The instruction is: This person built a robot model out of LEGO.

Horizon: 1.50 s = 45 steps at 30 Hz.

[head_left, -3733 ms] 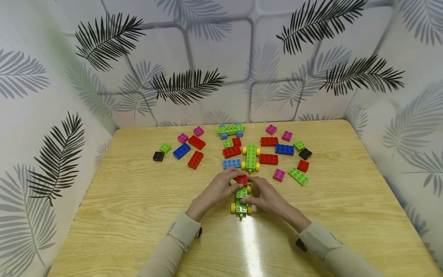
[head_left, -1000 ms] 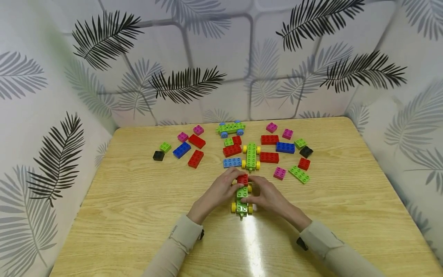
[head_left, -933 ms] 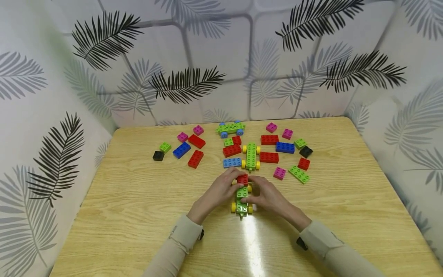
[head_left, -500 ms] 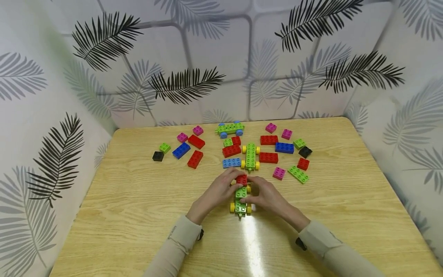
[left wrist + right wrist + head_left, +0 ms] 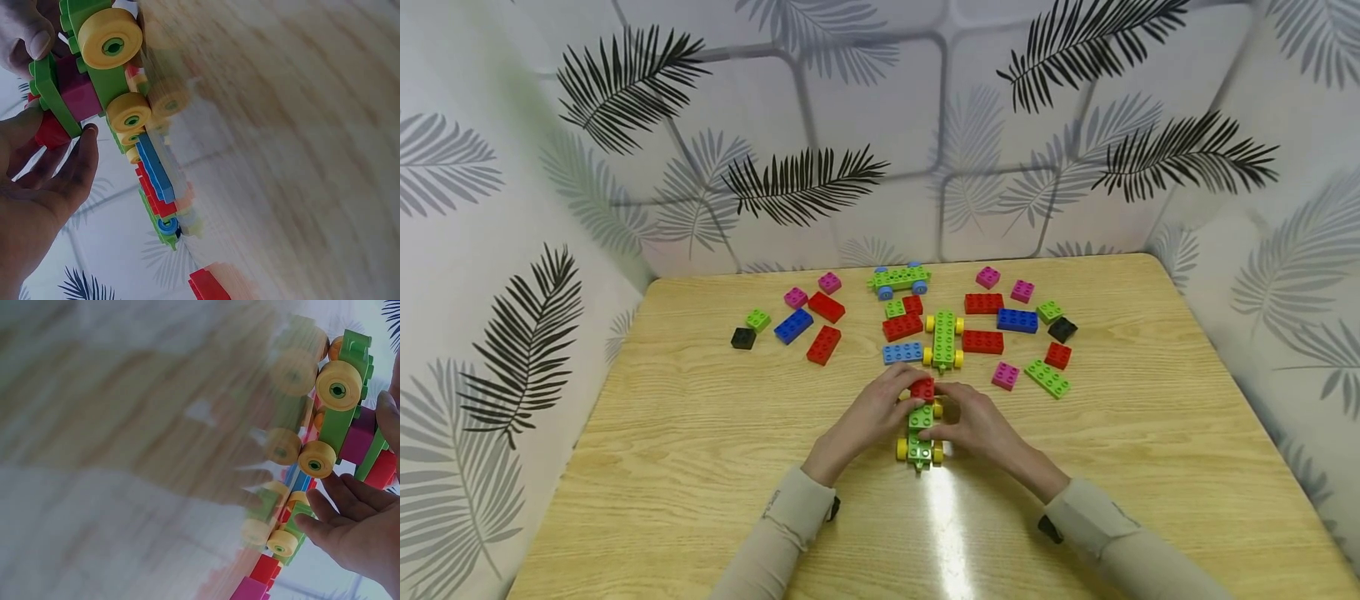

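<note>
A toy car (image 5: pixel 919 452), with a green base and yellow wheels, stands between the hands on the table. In the left wrist view a magenta brick (image 5: pixel 78 94) sits on the base, under a green brick (image 5: pixel 50 94). On top, at the far end, is a red brick (image 5: pixel 922 388). My left hand (image 5: pixel 874 408) pinches this red brick between thumb and fingers. From the other side my right hand (image 5: pixel 973 421) holds the car's stack, thumb at its middle and fingers near the far end. The right wrist view shows those fingers (image 5: pixel 331 506) beside the far wheel.
Beyond the hands lie a second yellow-wheeled base (image 5: pixel 943 337), a blue-wheeled base (image 5: pixel 900 279) and a light blue brick (image 5: pixel 902 352). Loose bricks spread left, around a dark blue brick (image 5: pixel 793 326), and right, around a green plate (image 5: pixel 1047 378). Patterned walls border the wooden table (image 5: pixel 700 467).
The toy car and both hands have shifted very slightly left. Both hands keep their hold, and the stack looks the same. The other bricks stay where they were.
</note>
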Each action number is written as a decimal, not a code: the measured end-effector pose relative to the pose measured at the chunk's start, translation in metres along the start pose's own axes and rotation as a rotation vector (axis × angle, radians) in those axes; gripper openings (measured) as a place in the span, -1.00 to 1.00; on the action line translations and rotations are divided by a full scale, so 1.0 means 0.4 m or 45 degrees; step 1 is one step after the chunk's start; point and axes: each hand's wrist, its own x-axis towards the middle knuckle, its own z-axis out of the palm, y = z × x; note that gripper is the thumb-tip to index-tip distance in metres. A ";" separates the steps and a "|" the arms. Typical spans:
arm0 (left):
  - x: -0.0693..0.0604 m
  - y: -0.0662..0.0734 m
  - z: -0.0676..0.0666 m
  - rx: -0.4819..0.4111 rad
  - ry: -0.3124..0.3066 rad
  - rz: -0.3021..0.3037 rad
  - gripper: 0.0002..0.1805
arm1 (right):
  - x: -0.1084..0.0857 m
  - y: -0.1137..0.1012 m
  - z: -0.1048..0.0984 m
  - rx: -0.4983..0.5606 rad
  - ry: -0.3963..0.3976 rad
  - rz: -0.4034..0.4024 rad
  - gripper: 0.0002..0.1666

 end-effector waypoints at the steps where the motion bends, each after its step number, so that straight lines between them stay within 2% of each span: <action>1: 0.000 0.000 -0.001 0.000 0.002 0.000 -0.61 | 0.000 0.000 0.000 -0.003 0.003 0.000 -0.11; 6: -0.001 -0.001 -0.005 0.003 0.007 -0.009 -0.62 | 0.001 -0.005 0.000 -0.010 0.002 0.010 -0.10; 16: -0.010 -0.006 -0.008 -0.005 0.011 -0.030 -0.61 | -0.003 -0.017 0.005 -0.006 -0.089 0.059 0.01; 20: -0.013 -0.007 -0.013 -0.003 0.003 -0.045 -0.61 | -0.009 -0.016 0.005 -0.013 -0.083 0.051 -0.03; 32: -0.023 -0.028 -0.020 -0.014 0.042 -0.070 -0.60 | -0.026 -0.008 -0.006 -0.037 -0.063 0.027 -0.12; 41: -0.033 -0.042 -0.027 -0.056 0.054 -0.200 -0.57 | -0.029 0.000 -0.004 -0.041 -0.073 0.028 -0.22; 45: -0.038 -0.048 -0.035 -0.059 0.067 -0.211 -0.57 | -0.032 0.001 -0.004 -0.026 -0.080 0.032 -0.24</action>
